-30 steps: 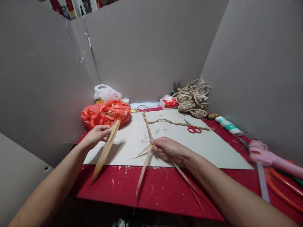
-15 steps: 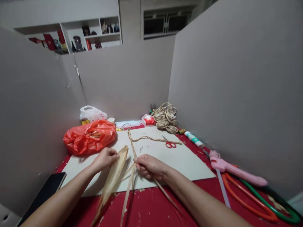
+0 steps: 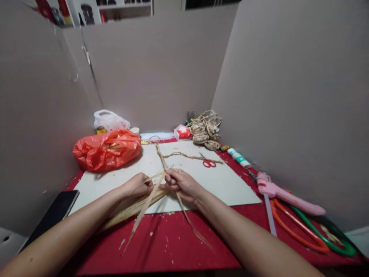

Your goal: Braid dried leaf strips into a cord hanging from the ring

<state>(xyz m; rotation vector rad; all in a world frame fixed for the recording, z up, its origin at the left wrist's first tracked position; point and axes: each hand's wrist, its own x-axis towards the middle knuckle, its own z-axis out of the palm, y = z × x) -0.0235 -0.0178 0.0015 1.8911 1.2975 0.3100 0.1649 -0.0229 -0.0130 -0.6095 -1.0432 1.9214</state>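
Observation:
My left hand [image 3: 139, 186] is closed on a wide dry leaf strip [image 3: 131, 209] that slants down to the left over the table edge. My right hand [image 3: 182, 184] pinches the near end of a braided straw cord [image 3: 162, 158], where several loose strips [image 3: 188, 221] fan out towards me. The two hands almost touch above the white board [image 3: 230, 184]. The cord runs away from me and branches to the right near red-handled scissors [image 3: 209, 164].
An orange plastic bag [image 3: 106, 149] of strips lies at the back left, a white bag [image 3: 110, 120] behind it. Woven straw coils [image 3: 205, 130] sit at the back. A pink glue gun [image 3: 284, 195], coloured hoops [image 3: 317, 238] and a dark phone [image 3: 53, 211] flank the board. Grey partitions enclose the red table [image 3: 178, 250].
My left hand has brought the wide strip from the left across to my right hand at the braid's end. The strip has tilted flatter. The camera view has swung up and back.

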